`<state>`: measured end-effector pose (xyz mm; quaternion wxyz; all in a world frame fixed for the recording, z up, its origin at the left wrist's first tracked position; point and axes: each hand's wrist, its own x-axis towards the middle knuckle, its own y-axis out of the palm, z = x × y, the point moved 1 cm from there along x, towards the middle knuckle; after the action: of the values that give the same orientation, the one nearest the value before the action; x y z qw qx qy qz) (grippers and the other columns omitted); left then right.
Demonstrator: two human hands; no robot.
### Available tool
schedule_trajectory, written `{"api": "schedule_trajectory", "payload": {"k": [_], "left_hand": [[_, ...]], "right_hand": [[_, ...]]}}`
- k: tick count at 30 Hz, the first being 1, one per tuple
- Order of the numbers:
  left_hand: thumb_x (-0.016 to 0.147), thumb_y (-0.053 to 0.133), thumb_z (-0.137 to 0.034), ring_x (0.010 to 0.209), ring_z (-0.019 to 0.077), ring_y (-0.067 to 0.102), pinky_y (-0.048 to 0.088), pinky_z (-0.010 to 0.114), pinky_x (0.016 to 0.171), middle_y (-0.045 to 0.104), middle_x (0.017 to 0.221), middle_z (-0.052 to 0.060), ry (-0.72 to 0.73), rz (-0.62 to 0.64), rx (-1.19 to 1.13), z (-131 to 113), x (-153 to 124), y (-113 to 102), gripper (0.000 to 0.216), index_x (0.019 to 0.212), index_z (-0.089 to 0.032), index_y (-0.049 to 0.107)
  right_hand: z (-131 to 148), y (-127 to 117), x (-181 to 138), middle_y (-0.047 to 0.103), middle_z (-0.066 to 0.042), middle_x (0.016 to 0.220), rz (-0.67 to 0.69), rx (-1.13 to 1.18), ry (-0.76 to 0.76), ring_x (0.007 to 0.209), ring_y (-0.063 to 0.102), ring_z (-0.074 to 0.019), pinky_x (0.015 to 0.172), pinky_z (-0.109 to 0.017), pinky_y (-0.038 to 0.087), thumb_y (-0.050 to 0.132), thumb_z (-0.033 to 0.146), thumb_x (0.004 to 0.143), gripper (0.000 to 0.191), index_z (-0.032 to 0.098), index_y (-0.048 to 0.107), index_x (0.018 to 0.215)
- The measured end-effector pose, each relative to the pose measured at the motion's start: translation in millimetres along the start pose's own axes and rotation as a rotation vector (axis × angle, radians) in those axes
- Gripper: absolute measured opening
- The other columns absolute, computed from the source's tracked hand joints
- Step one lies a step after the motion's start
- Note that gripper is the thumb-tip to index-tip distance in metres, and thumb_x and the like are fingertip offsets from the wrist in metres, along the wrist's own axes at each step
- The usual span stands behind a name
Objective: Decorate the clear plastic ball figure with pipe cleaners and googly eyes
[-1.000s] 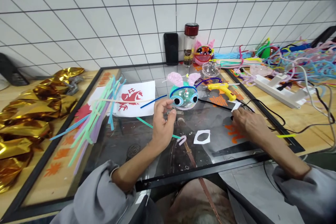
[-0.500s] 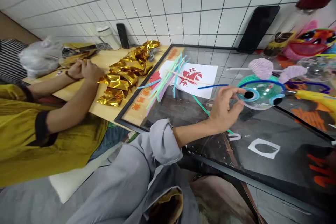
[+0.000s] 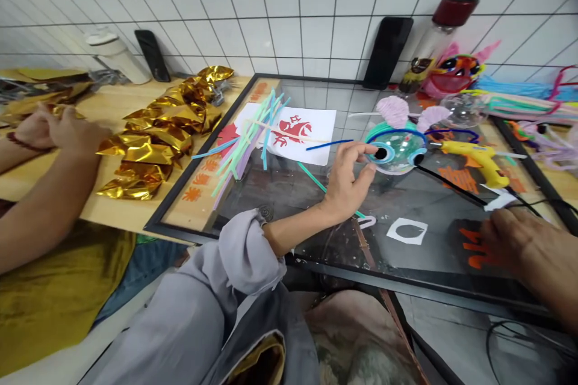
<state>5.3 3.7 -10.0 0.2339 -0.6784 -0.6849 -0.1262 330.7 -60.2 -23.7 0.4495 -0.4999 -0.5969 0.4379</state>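
Note:
My left hand point(image 3: 348, 185) has its thumb and index finger at the edge of a pipe-cleaner eye point(image 3: 383, 153), blue and white with a black centre. This eye sits on a clear ball point(image 3: 401, 154) with a green pipe-cleaner top, lilac ears point(image 3: 392, 112) and a second eye point(image 3: 417, 157). At the right edge, my right hand point(image 3: 512, 240) is curled low over the dark tabletop, beside a white piece point(image 3: 498, 198); its fingertips are hidden. A black stick point(image 3: 451, 185) runs between the ball and that white piece. Behind it lies a yellow glue gun point(image 3: 478, 161).
Pipe cleaners point(image 3: 253, 138) lie across a white sheet with a red print point(image 3: 300, 138). Gold foil point(image 3: 158, 144) is at left, near another person's hands point(image 3: 58, 132). A paper with a hole point(image 3: 407, 231) lies in front. A bottle point(image 3: 433, 36) and phone point(image 3: 387, 51) stand behind.
The view has swung right, so things appear farther left. My right hand and the whole glue gun now show. My left hand stays at the eye.

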Motion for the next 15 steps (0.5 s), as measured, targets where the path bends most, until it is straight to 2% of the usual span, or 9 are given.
{"api": "schedule_trajectory", "payload": {"k": [1,3,6,9,15], "left_hand": [[0.087,0.054,-0.012,0.099,0.0177,0.058,0.048,0.039,0.096,0.056,0.118,0.008,0.003,-0.002,-0.004,-0.2,-0.1,-0.1,0.022,0.107,-0.020,0.058],[0.087,0.054,-0.011,0.098,0.0172,0.057,0.048,0.038,0.096,0.055,0.117,0.008,0.011,-0.009,-0.014,-0.6,-0.5,-0.1,0.022,0.107,-0.020,0.058],[0.086,0.053,-0.010,0.099,0.0170,0.057,0.048,0.038,0.095,0.055,0.116,0.007,0.027,-0.006,-0.022,-1.1,-1.2,0.5,0.023,0.107,-0.021,0.058],[0.086,0.054,-0.009,0.101,0.0175,0.057,0.049,0.038,0.095,0.055,0.117,0.007,0.026,0.000,-0.022,-0.8,-1.6,1.5,0.025,0.106,-0.021,0.058],[0.086,0.054,-0.009,0.099,0.0173,0.058,0.049,0.038,0.095,0.056,0.116,0.007,0.027,-0.005,-0.016,0.4,-1.5,2.1,0.025,0.106,-0.023,0.059]], "right_hand": [[6.6,-8.1,3.0,0.060,-0.011,0.075,0.107,0.038,-0.021,0.068,0.058,-0.0204,0.056,-0.035,0.034,0.054,0.025,0.087,0.017,0.023,0.046,0.072],[14.8,-22.4,4.6,0.061,-0.012,0.081,0.176,0.011,0.025,0.072,0.059,-0.0227,0.058,-0.035,0.035,0.053,0.025,0.086,0.016,0.024,0.043,0.073],[16.9,-29.8,2.4,0.057,-0.010,0.079,0.142,-0.049,-0.003,0.071,0.059,-0.0238,0.059,-0.035,0.038,0.046,0.029,0.088,0.018,0.024,0.039,0.071],[12.8,-25.1,2.4,0.055,-0.007,0.077,0.129,-0.055,-0.045,0.068,0.060,-0.0237,0.059,-0.034,0.039,0.040,0.030,0.089,0.018,0.024,0.042,0.072],[19.3,-29.4,7.2,0.057,-0.008,0.084,0.282,-0.136,0.011,0.071,0.063,-0.0229,0.055,-0.030,0.037,0.045,0.026,0.092,0.017,0.019,0.054,0.080]]}}
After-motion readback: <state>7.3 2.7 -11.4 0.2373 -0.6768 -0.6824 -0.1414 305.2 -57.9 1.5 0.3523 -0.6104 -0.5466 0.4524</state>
